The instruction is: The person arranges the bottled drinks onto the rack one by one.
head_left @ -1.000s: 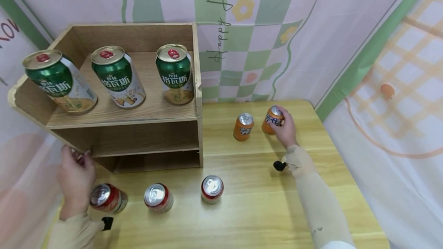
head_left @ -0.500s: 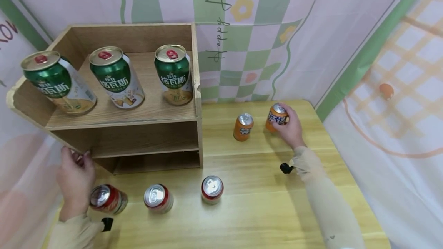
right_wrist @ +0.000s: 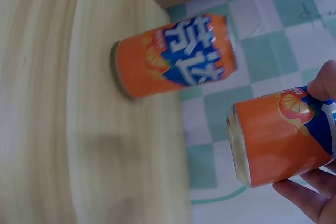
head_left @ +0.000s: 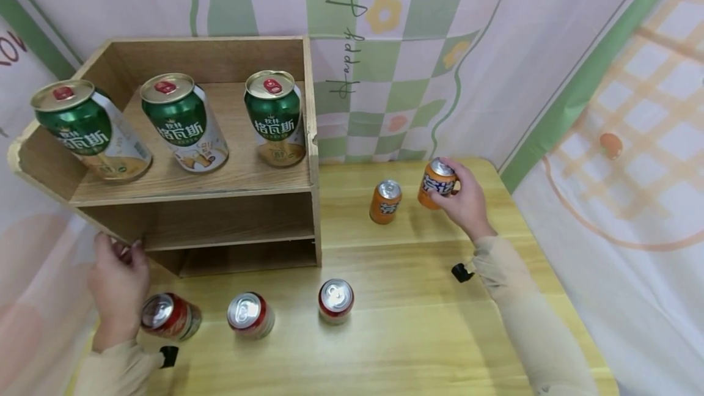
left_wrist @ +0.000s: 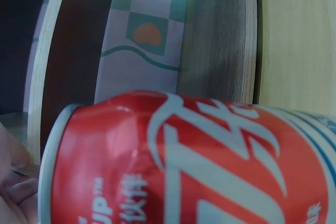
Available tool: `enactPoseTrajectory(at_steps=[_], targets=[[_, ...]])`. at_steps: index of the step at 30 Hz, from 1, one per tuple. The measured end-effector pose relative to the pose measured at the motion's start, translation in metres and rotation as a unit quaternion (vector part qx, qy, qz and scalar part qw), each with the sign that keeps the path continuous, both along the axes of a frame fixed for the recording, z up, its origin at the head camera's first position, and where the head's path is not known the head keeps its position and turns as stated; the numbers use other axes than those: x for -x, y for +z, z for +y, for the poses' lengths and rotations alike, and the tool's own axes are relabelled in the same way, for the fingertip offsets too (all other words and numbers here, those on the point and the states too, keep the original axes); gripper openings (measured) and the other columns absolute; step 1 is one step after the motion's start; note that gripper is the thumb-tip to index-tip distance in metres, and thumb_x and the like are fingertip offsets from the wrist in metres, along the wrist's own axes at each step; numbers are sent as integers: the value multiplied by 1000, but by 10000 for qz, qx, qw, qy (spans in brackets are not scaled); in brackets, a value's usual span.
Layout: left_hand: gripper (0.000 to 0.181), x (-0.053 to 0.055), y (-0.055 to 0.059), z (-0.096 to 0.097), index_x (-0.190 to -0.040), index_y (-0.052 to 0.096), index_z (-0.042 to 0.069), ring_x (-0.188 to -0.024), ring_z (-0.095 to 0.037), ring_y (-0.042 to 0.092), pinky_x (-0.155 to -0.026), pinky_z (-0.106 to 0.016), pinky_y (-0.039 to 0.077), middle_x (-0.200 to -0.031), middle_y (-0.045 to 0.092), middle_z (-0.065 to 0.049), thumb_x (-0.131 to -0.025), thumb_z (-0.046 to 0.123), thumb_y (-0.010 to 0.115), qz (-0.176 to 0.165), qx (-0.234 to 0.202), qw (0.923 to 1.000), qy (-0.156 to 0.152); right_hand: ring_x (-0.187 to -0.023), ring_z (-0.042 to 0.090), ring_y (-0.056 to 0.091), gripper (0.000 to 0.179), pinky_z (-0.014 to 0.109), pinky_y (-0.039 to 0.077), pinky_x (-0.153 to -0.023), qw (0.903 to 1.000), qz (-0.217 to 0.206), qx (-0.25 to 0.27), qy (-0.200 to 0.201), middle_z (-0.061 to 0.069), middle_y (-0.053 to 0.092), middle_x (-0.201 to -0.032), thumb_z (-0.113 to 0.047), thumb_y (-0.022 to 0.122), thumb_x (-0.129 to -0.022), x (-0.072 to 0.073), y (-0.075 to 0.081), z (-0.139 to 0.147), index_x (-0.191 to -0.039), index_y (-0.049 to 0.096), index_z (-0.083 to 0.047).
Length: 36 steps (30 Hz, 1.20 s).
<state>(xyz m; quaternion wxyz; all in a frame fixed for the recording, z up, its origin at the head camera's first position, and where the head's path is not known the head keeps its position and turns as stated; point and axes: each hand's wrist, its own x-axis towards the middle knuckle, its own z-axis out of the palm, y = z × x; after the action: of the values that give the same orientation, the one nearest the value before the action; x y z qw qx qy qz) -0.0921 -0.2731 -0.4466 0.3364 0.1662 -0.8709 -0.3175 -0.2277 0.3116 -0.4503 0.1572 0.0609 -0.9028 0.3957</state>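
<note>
A pale wood-grain counter (head_left: 396, 335) spreads beneath a cloth backdrop (head_left: 385, 66) of green-and-white checks, yellow flowers and a line of script reading "Happy"; at two o'clock in the head view, a side drape (head_left: 632, 133) carries an orange lattice print. A wooden shelf (head_left: 231, 197) stands at nine o'clock, its top level bearing three green-and-white cans (head_left: 184, 124).

At three o'clock, a person's right hand (head_left: 467, 200) is clamped round an orange can (head_left: 430, 193), with a second orange can (head_left: 385, 201) standing near it, closer to the shelf. The left hand (head_left: 118, 289), at eight o'clock, grips the shelf's lower front edge, beside the first of three red cans (head_left: 250, 316) set in a row from eight o'clock to six.

The right wrist view alone shows the held can's metal base, tilted and raised clear of the counter, along with the printed orange slice; the second can appears near twelve o'clock, its blue label facing the lens. The left wrist view gives a red can's white lettering close up, filling the frame around six o'clock, while the checked cloth shows through the shelf's opening at twelve, a detail hidden from the head camera.
</note>
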Motion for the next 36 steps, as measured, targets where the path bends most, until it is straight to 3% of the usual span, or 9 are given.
enactPoseTrajectory(at_steps=[5,10,13,21,24,27,30,33,36], targets=[[25,1,0,-1,-117,52,-8,-72,36,28,-78,-60,48,-106,70,-33,-96,6,56,18,1,10000,-2,-119,39,55,76,51,56,-87,9999,-1,33,157,21,51,-143,-5,79,-83,-9,15,-7,-151,46,-14],[25,1,-1,-1,-117,52,-9,-73,36,28,-78,-60,48,-106,70,-33,-96,5,56,53,6,10000,6,-119,34,56,76,23,54,-83,9995,14,68,318,18,52,-141,-4,80,-81,-17,28,-9,-150,48,-13],[25,2,-1,-1,-117,52,-9,-73,36,28,-76,-59,48,-105,70,-33,-96,5,56,102,69,9999,-4,-118,34,56,75,13,50,-79,9987,76,205,463,18,53,-141,-1,80,-81,-21,33,-10,-148,49,-12],[26,1,-1,0,-118,52,-9,-73,36,28,-75,-55,49,-104,70,-32,-97,6,56,27,114,9999,-11,-116,35,55,75,15,50,-78,9978,93,139,644,18,54,-140,-1,80,-81,-33,45,-13,-148,49,-13],[27,0,0,-1,-119,52,-9,-73,36,29,-73,-36,51,-105,70,-32,-97,6,55,-21,107,9999,-7,-117,33,55,75,16,50,-78,9972,125,133,723,17,55,-141,-1,81,-81,-38,52,-16,-148,50,-15],[27,1,-1,-1,-120,52,-9,-73,36,29,-70,-15,39,-105,71,-32,-97,6,56,-42,127,9999,3,-116,32,56,75,16,51,-77,9962,185,171,837,15,56,-141,-1,82,-81,-44,59,-19,-147,51,-16],[28,1,-1,-2,-120,52,-8,-73,33,32,-69,-13,34,-106,71,-30,-97,6,57,-82,138,9999,42,-115,32,56,75,15,51,-76,9950,277,181,942,15,57,-139,0,83,-80,-49,65,-24,-146,53,-16],[28,1,-1,-2,-121,52,-8,-73,3,66,-74,-29,50,-106,70,-32,-97,5,57,-73,109,9999,-1,-113,31,57,76,13,51,-76,9940,382,129,1021,15,58,-137,0,84,-78,-56,70,-30,-145,54,-16],[27,1,-1,-1,-120,51,-8,-80,-38,72,-76,-50,51,-106,70,-32,-97,5,57,-92,145,9999,23,-111,31,59,76,13,52,-76,9921,500,53,1153,16,59,-137,1,85,-76,-62,72,-36,-145,55,-15]])
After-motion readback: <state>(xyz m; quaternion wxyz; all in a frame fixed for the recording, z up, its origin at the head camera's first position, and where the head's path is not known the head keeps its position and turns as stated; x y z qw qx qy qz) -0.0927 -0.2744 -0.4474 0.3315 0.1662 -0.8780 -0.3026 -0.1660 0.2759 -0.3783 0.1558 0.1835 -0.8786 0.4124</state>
